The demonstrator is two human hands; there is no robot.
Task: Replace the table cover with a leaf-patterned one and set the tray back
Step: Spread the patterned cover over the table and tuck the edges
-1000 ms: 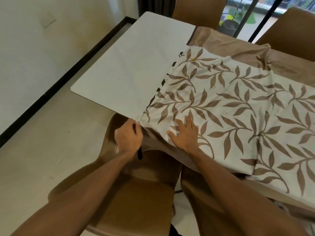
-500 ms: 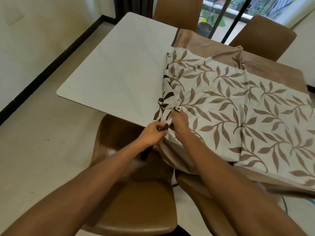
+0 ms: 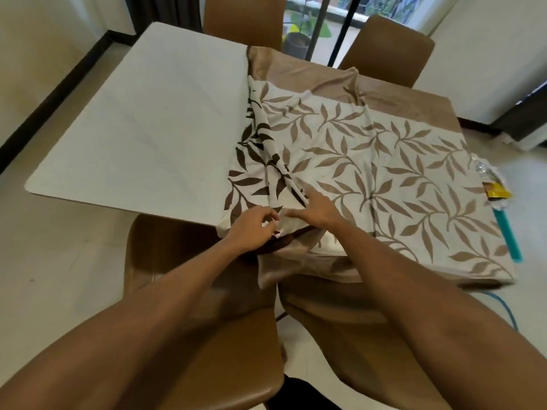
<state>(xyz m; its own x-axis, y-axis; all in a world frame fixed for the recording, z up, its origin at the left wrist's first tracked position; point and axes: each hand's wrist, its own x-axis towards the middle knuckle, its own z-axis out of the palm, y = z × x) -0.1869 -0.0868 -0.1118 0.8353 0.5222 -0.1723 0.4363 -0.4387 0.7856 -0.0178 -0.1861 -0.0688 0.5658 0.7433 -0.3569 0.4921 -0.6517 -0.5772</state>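
Leaf-patterned cream cloth cover [image 3: 370, 173] lies over the right half of the white rectangular table [image 3: 142, 128] (left half bare). Left hand [image 3: 251, 229] pinches its bunched near edge; right hand [image 3: 318, 207] rests spread, flat on it.

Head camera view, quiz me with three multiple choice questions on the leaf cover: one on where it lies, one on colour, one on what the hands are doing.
1. Which part of the white rectangular table does the cream leaf-patterned cloth cover lie on?
A. The left part
B. The right part
C. All of it

2. What colour is the cover's plain border band?
A. Tan
B. Blue
C. Red

3. What is the left hand doing?
A. Hanging clear
B. Resting flat on bare table
C. Pinching the cover's near edge

Answers: 1 B, the left part is bare white. 2 A, the far band is tan. 3 C, its fingers close on cloth beside the open right hand.
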